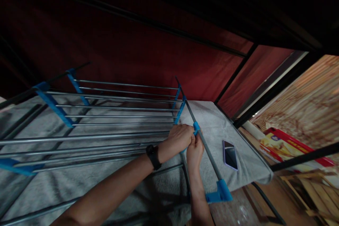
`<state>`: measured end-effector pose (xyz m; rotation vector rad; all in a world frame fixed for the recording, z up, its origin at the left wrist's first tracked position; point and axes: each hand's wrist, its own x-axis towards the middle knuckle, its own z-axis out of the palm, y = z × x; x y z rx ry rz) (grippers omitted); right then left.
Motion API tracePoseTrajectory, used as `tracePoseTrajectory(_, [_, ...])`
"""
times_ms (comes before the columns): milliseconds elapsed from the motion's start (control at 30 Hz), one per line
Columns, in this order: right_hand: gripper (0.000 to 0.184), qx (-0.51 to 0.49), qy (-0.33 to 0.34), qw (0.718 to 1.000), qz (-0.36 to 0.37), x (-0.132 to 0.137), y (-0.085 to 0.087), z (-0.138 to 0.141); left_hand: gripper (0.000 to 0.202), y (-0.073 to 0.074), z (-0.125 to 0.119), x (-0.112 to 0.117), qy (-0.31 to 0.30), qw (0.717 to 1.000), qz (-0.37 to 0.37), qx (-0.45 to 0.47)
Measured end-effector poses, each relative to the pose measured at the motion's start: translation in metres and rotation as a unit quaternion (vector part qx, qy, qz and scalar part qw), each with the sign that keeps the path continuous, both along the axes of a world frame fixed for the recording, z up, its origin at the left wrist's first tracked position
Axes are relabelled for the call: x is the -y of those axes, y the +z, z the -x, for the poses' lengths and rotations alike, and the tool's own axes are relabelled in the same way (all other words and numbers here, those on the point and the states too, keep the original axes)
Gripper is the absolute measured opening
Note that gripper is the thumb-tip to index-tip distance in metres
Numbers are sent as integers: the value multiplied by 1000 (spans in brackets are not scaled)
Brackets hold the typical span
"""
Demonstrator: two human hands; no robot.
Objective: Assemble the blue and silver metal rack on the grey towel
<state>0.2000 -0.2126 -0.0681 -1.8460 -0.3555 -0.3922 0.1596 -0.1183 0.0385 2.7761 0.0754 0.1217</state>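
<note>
A rack of grey metal tubes (127, 116) joined by blue plastic brackets lies across the grey blanket. On its right side, a blue plastic connector (196, 127) sits around a long side tube (212, 159). My left hand (181, 137), with a black watch on its wrist, is closed at this connector from the left. Just below it, my right hand (195, 150) has its fingers wrapped at the same connector, against the side tube. The two hands touch, and their fingers hide most of the bracket. A blue corner piece (221, 192) caps the tube's near end.
A phone (230, 154) lies on the grey blanket (212, 116) right of the rack. Dark red fabric (148, 56) hangs behind. Black frame bars (238, 74) stand at right, beyond them a red and yellow box (286, 144) and a wooden crate (309, 190).
</note>
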Motion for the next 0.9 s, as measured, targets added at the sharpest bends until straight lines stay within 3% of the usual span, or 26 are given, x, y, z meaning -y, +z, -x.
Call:
tracePoseTrajectory(300, [43,-2,13,1000,-12,-1,8,8,23,12,8,9,13,1000,-3,4])
tracePoseTrajectory(600, [48,-1,30,999,-38,-2,1,6,23,8,5,6,9,1000,-2,-8])
tracePoseTrajectory(900, [62,-21,65,992,-104,-9,-16,10,21,-8,14,-2,-31,998,0,48])
